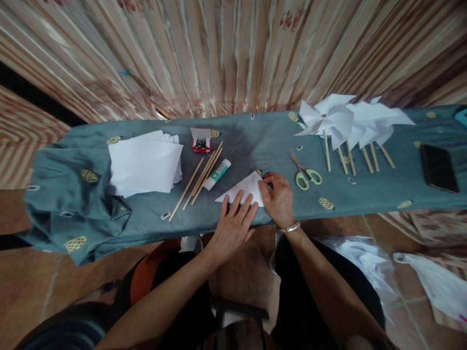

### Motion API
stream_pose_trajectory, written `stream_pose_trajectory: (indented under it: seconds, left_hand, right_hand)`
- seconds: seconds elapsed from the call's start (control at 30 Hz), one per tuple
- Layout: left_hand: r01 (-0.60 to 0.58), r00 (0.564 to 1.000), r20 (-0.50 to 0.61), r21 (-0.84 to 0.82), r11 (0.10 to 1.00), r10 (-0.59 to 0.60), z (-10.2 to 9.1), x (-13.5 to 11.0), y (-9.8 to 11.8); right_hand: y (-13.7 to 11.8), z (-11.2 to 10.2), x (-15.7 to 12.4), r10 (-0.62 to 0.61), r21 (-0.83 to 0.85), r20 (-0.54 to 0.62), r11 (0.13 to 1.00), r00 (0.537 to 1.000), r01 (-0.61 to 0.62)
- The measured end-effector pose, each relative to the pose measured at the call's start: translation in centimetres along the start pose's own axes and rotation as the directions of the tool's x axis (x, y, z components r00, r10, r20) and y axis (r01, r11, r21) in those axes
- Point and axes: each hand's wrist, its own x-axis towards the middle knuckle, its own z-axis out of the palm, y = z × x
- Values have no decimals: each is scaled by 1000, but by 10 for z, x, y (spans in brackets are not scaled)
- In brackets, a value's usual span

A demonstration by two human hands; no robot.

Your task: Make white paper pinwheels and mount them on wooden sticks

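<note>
A sheet of white paper (pixel 245 186), folded into a triangle, lies near the front edge of the cloth-covered table. My left hand (pixel 235 221) rests on its lower edge with the fingers spread flat. At the paper's right side, my right hand (pixel 279 198) has its thumb and curled fingers closed on the edge. Beside my right hand lie scissors (pixel 304 173) with pale green handles. Left of the paper are a glue stick (pixel 218 174) and several thin wooden sticks (pixel 204 177).
A stack of white paper (pixel 146 163) lies on the left. Behind the sticks stands a small red box of pins (pixel 201 142). Several paper pinwheels (pixel 326 116) on sticks lie at the back right, with a dark phone (pixel 439 167) beyond. A curtain (pixel 219 53) hangs behind the table (pixel 262 131).
</note>
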Motion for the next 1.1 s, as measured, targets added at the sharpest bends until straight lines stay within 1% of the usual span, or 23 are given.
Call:
stream_pose_trajectory:
  seconds: [0.2,0.6,1.1]
  left_hand:
    - [0,1000,-3,18,1000,0,1,0,0]
    - [0,1000,7,30,1000,0,1,1,-1]
    - [-1,1000,0,46,999,1,4,2,-1]
  right_hand:
    - [0,-1,1,-11,-22,20,1000,1000,12]
    - [-3,-1,3,6,-35,29,999,1000,-5]
    - [0,2,3,-4,-4,27,1000,1000,4]
